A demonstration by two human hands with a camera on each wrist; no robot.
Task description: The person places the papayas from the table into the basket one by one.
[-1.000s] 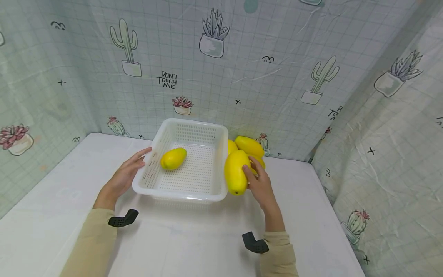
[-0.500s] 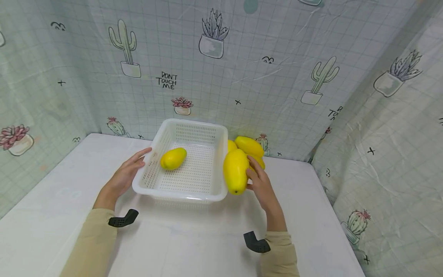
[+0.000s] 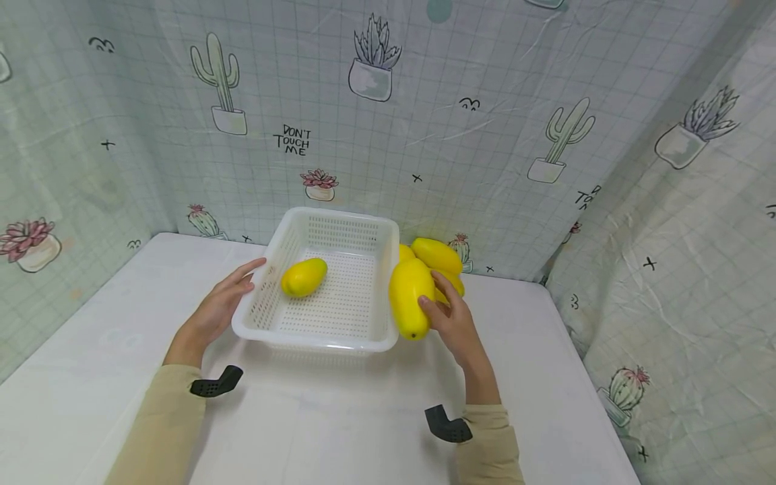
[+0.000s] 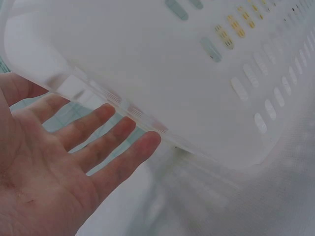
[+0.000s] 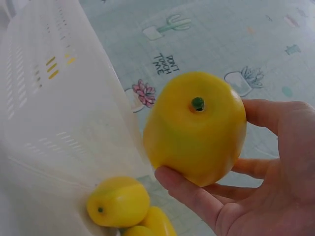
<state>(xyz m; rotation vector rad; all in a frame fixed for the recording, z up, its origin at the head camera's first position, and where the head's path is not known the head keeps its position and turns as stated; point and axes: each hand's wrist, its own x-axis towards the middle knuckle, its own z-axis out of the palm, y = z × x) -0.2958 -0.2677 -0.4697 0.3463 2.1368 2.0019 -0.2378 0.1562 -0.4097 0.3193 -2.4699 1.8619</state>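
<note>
A white perforated plastic basket (image 3: 327,342) stands on the table with one yellow mango (image 3: 304,277) lying inside, toward its left. My left hand (image 3: 219,306) touches the basket's left side; in the left wrist view its fingers (image 4: 129,150) are extended along the rim. Beside the basket's right wall, my right hand (image 3: 451,323) grips a larger yellow mango (image 3: 411,296) between thumb and fingers. The right wrist view shows the green stem end of this held mango (image 5: 197,128), above other mangoes (image 5: 120,201).
Several yellow mangoes (image 3: 438,254) lie together to the right of the basket, partly hidden by the held one and the basket wall. A cactus-print curtain (image 3: 376,135) hangs behind and on both sides of the white table (image 3: 327,431).
The held mango has shifted slightly left toward the basket's right wall. My right thumb has moved on its surface. My left hand and the basket look unmoved.
</note>
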